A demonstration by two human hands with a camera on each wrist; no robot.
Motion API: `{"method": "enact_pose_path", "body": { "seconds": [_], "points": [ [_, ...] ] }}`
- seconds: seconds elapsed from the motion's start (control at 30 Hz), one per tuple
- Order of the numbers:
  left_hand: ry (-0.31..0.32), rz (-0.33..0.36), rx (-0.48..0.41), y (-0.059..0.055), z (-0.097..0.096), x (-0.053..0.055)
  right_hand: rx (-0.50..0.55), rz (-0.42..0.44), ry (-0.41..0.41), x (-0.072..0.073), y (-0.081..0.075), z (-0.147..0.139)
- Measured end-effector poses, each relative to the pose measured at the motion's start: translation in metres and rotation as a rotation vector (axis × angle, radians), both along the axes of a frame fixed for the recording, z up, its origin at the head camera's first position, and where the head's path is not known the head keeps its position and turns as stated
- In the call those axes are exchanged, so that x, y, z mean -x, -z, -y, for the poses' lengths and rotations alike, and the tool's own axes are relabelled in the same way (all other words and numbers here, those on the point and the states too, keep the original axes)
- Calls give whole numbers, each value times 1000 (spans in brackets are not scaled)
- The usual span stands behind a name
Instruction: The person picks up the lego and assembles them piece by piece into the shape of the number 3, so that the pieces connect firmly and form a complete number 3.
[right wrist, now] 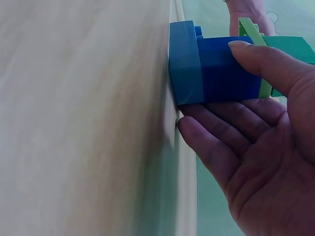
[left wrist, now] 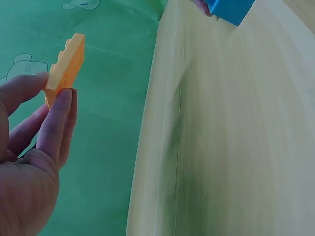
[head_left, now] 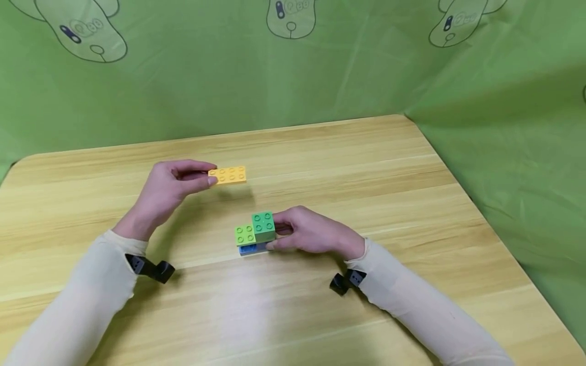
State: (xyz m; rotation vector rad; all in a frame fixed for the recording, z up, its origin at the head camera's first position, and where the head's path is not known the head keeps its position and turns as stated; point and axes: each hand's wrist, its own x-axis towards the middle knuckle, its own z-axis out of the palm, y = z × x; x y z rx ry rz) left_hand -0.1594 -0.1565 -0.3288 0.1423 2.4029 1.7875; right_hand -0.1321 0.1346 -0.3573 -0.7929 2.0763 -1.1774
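Observation:
Between thumb and fingers my left hand [head_left: 167,185] pinches a flat yellow-orange brick [head_left: 231,175] by one end, studs up, raised above the table. The left wrist view shows the same yellow-orange brick [left wrist: 66,64] edge-on. My right hand [head_left: 311,230] grips a stack of toy bricks, nearer the front and to the right. On top of the stack is a green brick [head_left: 264,227], over a flat lime brick [head_left: 244,235]. Below, in the right wrist view, come a dark blue brick [right wrist: 229,69] and a lighter blue brick [right wrist: 186,64] at the bottom. The thumb presses the dark blue brick.
The wooden table [head_left: 366,168] extends beneath both hands. A green curtain [head_left: 206,76] with cartoon drawings stands behind its far edge and along the right side. Black wrist cameras hang below each sleeve.

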Motion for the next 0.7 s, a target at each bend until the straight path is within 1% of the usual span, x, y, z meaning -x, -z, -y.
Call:
{"method": "enact_pose_path", "body": {
  "seconds": [0.17,0.27,0.37,0.57,0.7],
  "points": [
    [-18,-8,10,-5,4,-9,0,4,0,0,0,0],
    [-19,-18,8,-6,7,-12,1,4,0,0,0,0],
    [-12,-41,6,-5,11,-15,3,7,-1,0,0,0],
    [-8,-112,-24,-6,14,-24,2,16,3,0,-1,0],
    [-27,-116,-47,-9,13,-32,-8,17,5,-1,-2,0]
  ]
}}
